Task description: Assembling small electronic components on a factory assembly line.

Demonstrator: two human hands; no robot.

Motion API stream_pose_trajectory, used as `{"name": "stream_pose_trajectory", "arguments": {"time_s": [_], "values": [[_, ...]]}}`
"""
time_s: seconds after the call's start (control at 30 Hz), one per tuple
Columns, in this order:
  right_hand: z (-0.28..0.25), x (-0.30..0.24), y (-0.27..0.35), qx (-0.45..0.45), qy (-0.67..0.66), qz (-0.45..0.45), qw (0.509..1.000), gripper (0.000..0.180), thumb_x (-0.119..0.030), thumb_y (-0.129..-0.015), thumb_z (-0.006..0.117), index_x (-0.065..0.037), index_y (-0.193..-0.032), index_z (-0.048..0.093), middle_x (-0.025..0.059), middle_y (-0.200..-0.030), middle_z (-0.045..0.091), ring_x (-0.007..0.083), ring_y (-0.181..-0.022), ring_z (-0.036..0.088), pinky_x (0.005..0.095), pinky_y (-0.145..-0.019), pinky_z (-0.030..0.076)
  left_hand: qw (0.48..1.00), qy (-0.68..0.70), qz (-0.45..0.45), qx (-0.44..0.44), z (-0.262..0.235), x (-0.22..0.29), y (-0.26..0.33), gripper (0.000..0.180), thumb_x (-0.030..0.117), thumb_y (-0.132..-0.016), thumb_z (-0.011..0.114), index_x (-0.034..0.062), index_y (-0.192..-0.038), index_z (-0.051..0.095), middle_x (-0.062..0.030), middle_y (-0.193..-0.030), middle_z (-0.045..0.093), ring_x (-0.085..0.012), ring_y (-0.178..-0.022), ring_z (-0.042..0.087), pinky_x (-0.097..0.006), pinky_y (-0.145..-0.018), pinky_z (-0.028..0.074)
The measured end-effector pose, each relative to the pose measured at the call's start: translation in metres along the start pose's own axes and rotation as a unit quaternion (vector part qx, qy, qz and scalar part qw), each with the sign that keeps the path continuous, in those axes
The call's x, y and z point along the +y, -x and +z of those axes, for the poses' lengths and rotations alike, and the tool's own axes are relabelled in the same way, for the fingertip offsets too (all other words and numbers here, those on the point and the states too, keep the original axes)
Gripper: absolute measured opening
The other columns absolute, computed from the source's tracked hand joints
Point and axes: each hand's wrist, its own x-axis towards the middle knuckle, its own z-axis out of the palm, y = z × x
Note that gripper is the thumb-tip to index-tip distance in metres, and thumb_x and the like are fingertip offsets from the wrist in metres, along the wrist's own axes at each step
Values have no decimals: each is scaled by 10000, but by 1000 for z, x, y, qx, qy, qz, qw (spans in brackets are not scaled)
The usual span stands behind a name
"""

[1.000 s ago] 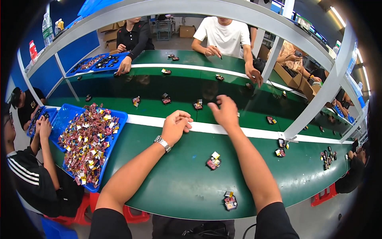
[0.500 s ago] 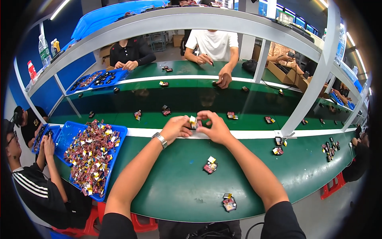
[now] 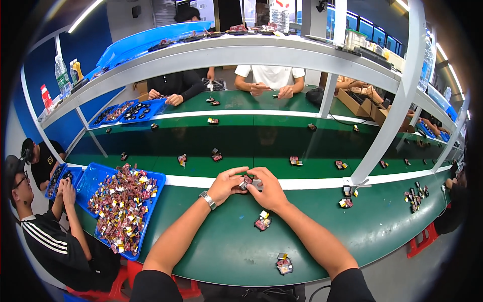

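Between both hands, just in front of the white strip, is a small dark-and-red electronic assembly [image 3: 245,182]. My left hand [image 3: 225,187], with a metal watch on its wrist, has its thumb and fingers closed on the left side of it. My right hand [image 3: 267,190] pinches it from the right; the fingers cover much of the piece. Nearer to me on the green tabletop lies a similar assembly [image 3: 262,223] with a white-and-yellow part at its top. Another assembly [image 3: 284,265] rests by the near edge.
At left, a blue tray [image 3: 95,176] holds a heap of red circuit boards. Several assemblies [image 3: 296,161] dot the green belt beyond the white strip [image 3: 307,182]. A grey post [image 3: 387,105] rises at right beneath an overhead shelf. Co-workers sit left and across.
The piece between my hands has turned, and its white part no longer shows. My hands sit slightly lower in the view, which has tilted. Across the belt, a co-worker's hands have drawn back.
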Motion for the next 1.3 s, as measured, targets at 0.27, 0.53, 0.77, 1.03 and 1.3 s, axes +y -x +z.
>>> {"name": "stream_pose_trajectory", "arguments": {"time_s": [0.27,0.53,0.77,1.03,1.3], "values": [[-10,3,9,-12,-35,17,999,334,-41,-816,710,-38,-1142,638,104,-983,611,217,-754,628,327,-699,533,993,-112,41,-1,10,-7,-2,315,92,-978,564,2,-1279,584,-78,-1116,676,-129,-940,661,-275,-819,565],[0,2,4,61,-8,-9,998,230,9,-817,686,-45,-1041,685,100,-1043,630,249,-859,672,355,-722,564,999,-20,29,-10,15,1,-2,382,77,-987,501,13,-1363,486,-83,-1192,634,-167,-1042,647,-347,-918,566],[6,-3,3,89,125,-80,985,188,-50,-800,722,-49,-985,688,65,-995,634,246,-884,645,359,-730,550,1000,-3,7,-16,15,2,5,334,36,-975,505,52,-1309,484,-92,-1250,600,-166,-1107,616,-375,-953,551],[3,-27,6,48,4,-6,999,165,-74,-798,748,-24,-923,653,85,-940,606,213,-750,635,329,-636,539,998,66,6,7,20,-2,29,313,-12,-951,510,72,-1244,442,-100,-1256,589,-191,-1103,611,-415,-1002,514],[-4,-8,8,-29,-54,11,998,110,28,-799,621,-25,-894,631,74,-892,556,163,-721,605,278,-613,511,995,99,20,-21,17,-10,29,324,14,-972,512,46,-1289,450,-113,-1293,573,-209,-1173,594,-387,-1001,519]]}}
